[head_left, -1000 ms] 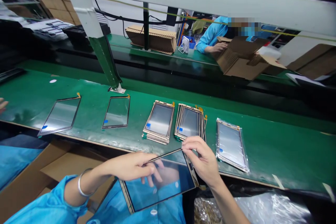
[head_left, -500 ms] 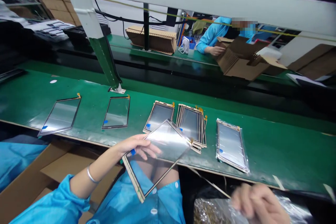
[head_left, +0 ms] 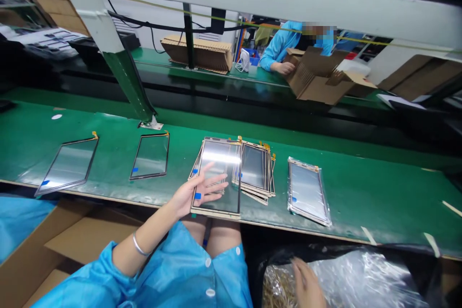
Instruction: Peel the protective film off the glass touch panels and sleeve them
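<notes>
At a green bench [head_left: 375,187], a left hand [head_left: 186,196] grasps a framed panel [head_left: 231,173]; the right hand [head_left: 307,283] nears clear plastic [head_left: 361,279], its grip unclear.

The bench [head_left: 361,192] is green, the held panel [head_left: 233,166] edged black, the sleeve [head_left: 90,279] bright blue.

Left hand [head_left: 187,196] is kinda boxed in: glass panel [head_left: 221,155] over the fingers, screen stack [head_left: 255,166] just right of them. Left of the fingers there's bare table [head_left: 179,166] to pass through, then a loose screen [head_left: 150,154].
</notes>
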Demonstrator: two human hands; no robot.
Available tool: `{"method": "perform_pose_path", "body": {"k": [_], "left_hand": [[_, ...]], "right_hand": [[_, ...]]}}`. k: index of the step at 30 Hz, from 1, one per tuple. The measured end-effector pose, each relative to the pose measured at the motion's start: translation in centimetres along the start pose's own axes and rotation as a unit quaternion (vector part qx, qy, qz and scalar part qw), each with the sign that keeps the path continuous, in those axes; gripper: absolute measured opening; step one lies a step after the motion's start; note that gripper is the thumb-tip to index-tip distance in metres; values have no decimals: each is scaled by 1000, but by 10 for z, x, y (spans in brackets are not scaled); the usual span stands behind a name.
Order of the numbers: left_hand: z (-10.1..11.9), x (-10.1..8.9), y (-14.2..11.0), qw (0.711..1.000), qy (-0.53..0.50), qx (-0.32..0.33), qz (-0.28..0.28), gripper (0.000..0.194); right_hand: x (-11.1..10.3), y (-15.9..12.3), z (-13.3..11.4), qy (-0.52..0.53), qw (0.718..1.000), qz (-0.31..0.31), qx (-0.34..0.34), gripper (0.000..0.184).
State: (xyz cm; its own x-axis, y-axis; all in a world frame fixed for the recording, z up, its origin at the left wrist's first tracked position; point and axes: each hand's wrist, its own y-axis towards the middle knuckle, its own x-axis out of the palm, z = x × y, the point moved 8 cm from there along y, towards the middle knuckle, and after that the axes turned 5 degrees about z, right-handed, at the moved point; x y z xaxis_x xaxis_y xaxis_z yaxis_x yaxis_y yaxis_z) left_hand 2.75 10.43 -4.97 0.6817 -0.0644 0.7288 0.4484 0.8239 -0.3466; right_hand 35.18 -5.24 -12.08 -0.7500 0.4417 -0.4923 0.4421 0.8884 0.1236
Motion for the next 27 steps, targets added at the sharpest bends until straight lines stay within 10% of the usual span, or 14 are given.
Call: {"method": "perform_pose_path", "body": {"k": [7,13,21,27], "left_hand": [[2,16,-17,993,88,79,-6,58],[4,21,-32,987,118,104,-11,56],[4,20,-34,984,116,132,24,51],[-14,2,-20,993,85,80,16,60]], "right_hand": [[121,16,-140,115,953,-278,-42,27],[122,19,-167,-18,935,-320,-153,27],[120,11,-198,-90,919,-209,-323,28],[155,26,-255,66,905,-342,-244,24]]}}
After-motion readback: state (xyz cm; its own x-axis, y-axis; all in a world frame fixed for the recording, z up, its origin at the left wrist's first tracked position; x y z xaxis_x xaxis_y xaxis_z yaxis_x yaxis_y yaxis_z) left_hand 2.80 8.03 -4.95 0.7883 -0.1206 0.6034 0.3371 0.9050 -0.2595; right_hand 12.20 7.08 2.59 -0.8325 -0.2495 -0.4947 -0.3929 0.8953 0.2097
